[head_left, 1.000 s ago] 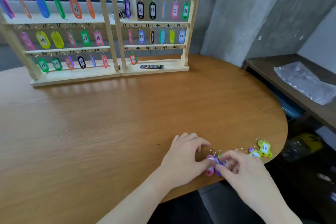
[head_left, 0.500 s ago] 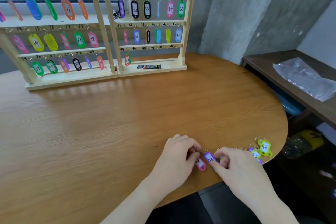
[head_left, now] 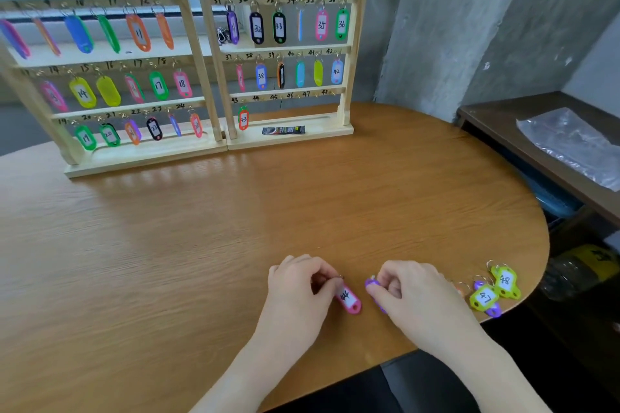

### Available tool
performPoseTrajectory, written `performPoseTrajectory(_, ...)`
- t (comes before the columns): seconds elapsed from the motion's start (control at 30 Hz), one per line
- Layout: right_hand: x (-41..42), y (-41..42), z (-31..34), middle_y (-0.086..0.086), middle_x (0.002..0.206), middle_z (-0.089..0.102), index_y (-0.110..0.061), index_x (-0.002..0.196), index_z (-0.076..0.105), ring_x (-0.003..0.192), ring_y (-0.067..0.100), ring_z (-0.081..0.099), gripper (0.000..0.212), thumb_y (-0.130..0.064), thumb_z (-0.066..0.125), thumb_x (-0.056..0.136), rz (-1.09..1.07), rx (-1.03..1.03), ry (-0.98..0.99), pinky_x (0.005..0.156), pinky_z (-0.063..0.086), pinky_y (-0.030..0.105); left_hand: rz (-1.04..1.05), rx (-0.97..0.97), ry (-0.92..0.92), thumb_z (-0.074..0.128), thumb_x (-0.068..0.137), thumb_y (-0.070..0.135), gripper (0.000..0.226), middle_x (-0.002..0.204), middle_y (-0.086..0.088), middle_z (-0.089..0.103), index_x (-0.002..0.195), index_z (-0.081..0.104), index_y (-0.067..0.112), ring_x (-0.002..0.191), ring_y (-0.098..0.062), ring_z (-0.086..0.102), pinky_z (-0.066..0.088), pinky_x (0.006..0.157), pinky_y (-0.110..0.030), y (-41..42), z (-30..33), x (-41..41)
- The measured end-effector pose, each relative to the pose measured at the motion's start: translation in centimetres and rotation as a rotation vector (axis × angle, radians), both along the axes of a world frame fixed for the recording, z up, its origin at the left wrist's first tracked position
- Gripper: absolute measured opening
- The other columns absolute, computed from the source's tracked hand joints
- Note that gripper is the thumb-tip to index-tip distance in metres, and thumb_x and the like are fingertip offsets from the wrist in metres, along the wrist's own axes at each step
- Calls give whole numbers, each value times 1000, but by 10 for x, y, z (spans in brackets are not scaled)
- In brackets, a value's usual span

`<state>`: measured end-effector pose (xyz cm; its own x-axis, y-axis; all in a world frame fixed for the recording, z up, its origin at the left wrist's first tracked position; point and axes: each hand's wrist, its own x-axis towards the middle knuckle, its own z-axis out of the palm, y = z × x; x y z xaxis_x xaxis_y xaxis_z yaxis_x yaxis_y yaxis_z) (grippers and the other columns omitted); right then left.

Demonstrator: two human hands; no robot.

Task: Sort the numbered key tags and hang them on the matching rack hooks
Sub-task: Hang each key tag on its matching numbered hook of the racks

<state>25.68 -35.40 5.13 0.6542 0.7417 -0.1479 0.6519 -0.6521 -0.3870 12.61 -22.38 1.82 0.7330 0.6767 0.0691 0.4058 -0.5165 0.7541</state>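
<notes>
A pink key tag marked 44 [head_left: 349,298] lies on the wooden table [head_left: 201,245] near its front edge. My left hand [head_left: 302,282] pinches its ring end. Just to the right, my right hand [head_left: 416,292] pinches a purple tag [head_left: 371,284], most of it hidden under my fingers. Yellow-green tags 47 [head_left: 484,298] and 48 [head_left: 505,280] lie near the table's right edge, over another purple tag [head_left: 493,312]. The wooden rack [head_left: 208,54] stands at the back with many tags hung. In its bottom right row only tag 43 [head_left: 243,119] hangs; hooks 44 to 48 are bare.
A small dark packet [head_left: 283,130] lies on the rack's base. A dark side shelf [head_left: 536,157] with a clear plastic bag [head_left: 570,144] stands to the right, past the table's rounded edge. A grey concrete wall rises behind.
My hands have drawn apart. The pink tag 44 went left with my left hand, and the purple tag stayed with my right hand.
</notes>
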Motion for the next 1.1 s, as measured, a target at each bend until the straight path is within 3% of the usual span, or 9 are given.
performPoseTrajectory(0.07,3,10,-3,-9,59,57,-29,70,57,61,8,55,32,-47,61,96,28,86,52,57,44,26,27,-59,-69,71,91,30,16,77,22,64,76,72,35,84,-1,52,40,78,-23,9,4,-4)
performPoseTrajectory(0.13,4,22,-7,-9,60,60,-27,70,60,58,9,54,31,-44,62,96,38,176,99,58,47,32,61,-149,-130,70,92,21,20,70,22,65,74,71,29,69,-2,52,37,67,-16,19,11,-7)
performPoseTrajectory(0.23,2,43,-7,-7,66,69,-23,75,64,57,11,62,26,-34,61,98,42,270,242,63,52,35,55,-207,-168,62,97,13,23,63,12,70,76,69,20,57,-5,49,37,59,-15,35,22,-11)
performPoseTrajectory(0.37,6,79,2,-5,73,76,-17,88,67,55,15,68,17,-19,58,102,36,392,485,54,46,19,134,-201,-215,63,96,10,20,67,4,72,79,71,16,56,-3,55,39,58,-12,64,29,-11)
performPoseTrajectory(0.47,14,117,7,0,75,77,-11,94,68,55,16,65,16,-17,56,103,13,507,565,50,41,15,227,-142,-244,67,93,13,22,74,9,73,77,72,26,62,-4,55,39,59,-14,96,28,-2)
performPoseTrajectory(0.67,26,191,24,-2,67,68,-8,93,66,58,14,59,22,-17,50,105,-3,695,672,51,42,14,354,-149,-311,70,91,19,19,72,7,73,72,72,22,61,-3,57,39,61,-21,156,39,19)
performPoseTrajectory(0.87,50,256,32,6,72,68,-11,91,66,54,8,56,22,-20,52,104,-7,807,578,56,48,19,361,-97,-320,67,94,20,20,77,6,74,75,73,22,74,-8,65,45,67,-19,199,49,37)
performPoseTrajectory(0.97,60,283,29,-1,68,66,-13,87,67,53,9,56,20,-19,55,103,-18,927,487,56,48,20,375,-83,-363,66,94,15,18,75,8,73,78,70,23,75,-7,65,44,67,-14,213,53,48)
performPoseTrajectory(1.1,66,317,17,-6,64,66,-23,79,67,58,16,59,21,-24,58,98,-57,1002,379,65,54,41,358,-66,-399,67,95,14,18,73,6,72,80,69,24,74,-9,65,46,68,-18,232,54,65)
